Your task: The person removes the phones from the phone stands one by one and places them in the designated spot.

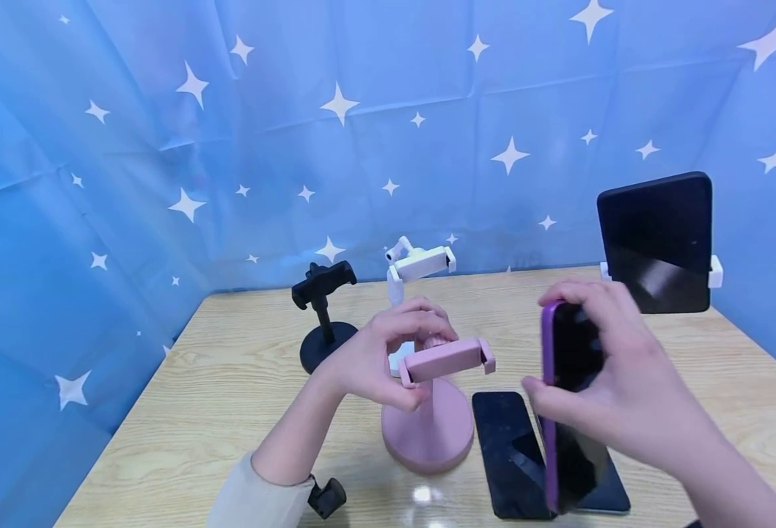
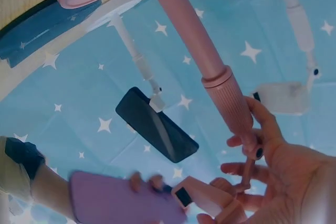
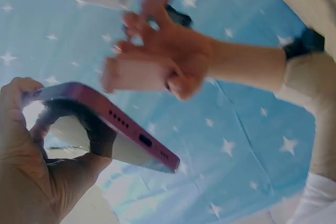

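In the head view my left hand [image 1: 394, 352] holds the pink phone stand [image 1: 444, 361] near its neck, just behind the clamp. Its round base stands on the table. The left wrist view shows fingers curled about the thin joint between the ribbed collar [image 2: 231, 103] and the clamp [image 2: 205, 198], which holds nothing. My right hand [image 1: 626, 396] grips a purple phone [image 1: 549, 418] by its edges, raised to the right of the stand. The phone's plain purple back [image 2: 118, 198] appears in the left wrist view; its port edge [image 3: 128, 124] shows in the right wrist view.
A black phone stand [image 1: 325, 330] and a white phone stand [image 1: 424, 264] are behind the left hand. A black phone [image 1: 510, 455] lies by the pink base, with another phone [image 1: 609, 491] partly hidden beside it. A white holder at right bears a black tablet [image 1: 659, 235].
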The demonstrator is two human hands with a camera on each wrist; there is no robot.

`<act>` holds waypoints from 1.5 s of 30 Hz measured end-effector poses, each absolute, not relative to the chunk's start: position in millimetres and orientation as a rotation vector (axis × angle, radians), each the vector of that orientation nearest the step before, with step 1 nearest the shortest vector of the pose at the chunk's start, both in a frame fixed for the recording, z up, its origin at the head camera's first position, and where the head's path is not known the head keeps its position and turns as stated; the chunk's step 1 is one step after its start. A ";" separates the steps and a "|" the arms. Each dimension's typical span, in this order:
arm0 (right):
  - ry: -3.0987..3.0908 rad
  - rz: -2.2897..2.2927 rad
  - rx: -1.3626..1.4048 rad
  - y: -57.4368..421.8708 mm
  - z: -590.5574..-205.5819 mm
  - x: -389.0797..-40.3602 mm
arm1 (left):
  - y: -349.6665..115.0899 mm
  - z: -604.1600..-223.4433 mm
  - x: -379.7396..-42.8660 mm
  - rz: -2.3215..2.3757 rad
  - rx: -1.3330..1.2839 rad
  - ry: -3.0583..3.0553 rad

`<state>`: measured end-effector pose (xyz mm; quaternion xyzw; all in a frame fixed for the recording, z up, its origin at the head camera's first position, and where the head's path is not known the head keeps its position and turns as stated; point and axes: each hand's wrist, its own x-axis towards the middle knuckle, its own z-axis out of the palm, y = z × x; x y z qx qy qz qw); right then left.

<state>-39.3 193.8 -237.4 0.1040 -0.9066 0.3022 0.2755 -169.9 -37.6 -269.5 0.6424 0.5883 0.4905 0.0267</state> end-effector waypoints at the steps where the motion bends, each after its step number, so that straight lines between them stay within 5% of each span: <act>1: -2.463 0.786 0.241 203.6 -241.6 -40.6 | -36.3 -267.5 -170.4 1.513 1.992 1.835; 22: -3.207 0.663 -0.118 319.0 -333.9 -75.9 | 37.4 -259.6 -196.2 1.741 2.007 2.111; 45: -3.232 0.610 -0.132 332.7 -368.0 -86.8 | 89.9 -289.0 -223.6 1.590 2.046 2.385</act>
